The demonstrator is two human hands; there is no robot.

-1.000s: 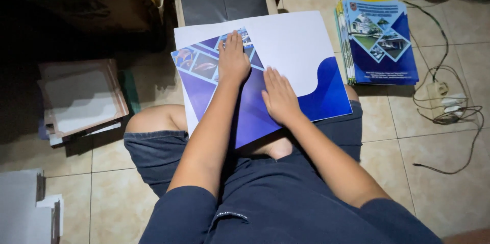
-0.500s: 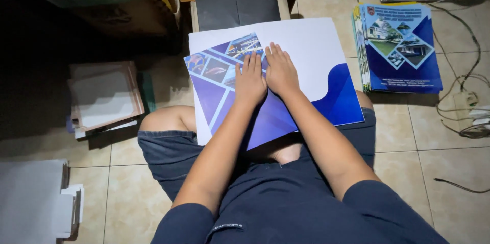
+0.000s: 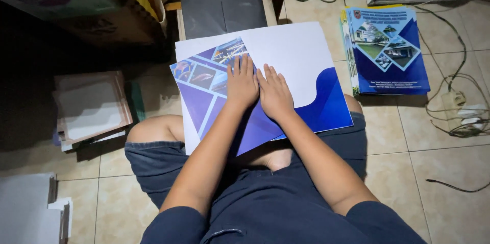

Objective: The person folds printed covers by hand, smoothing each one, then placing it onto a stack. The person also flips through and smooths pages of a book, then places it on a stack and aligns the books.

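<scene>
A large blue and white printed folder sheet (image 3: 298,60) lies unfolded across my lap as I sit on the floor. My left hand (image 3: 241,84) presses flat on its left part, over the blue panels with small photos. Beside it, my right hand (image 3: 274,94) rests flat near the middle fold, the two hands touching side by side. Both palms face down with fingers stretched out; neither hand grips anything.
A stack of finished blue folders (image 3: 388,50) lies on the tiled floor at right. A dark grey board (image 3: 223,13) sits ahead on a low wooden stand. Papers (image 3: 92,108) are piled at left, white boxes (image 3: 30,208) at lower left. Cables and a power strip (image 3: 462,114) trail at right.
My right hand slid left and up across the sheet until it met my left hand at the fold. The left hand shifted slightly down and to the right.
</scene>
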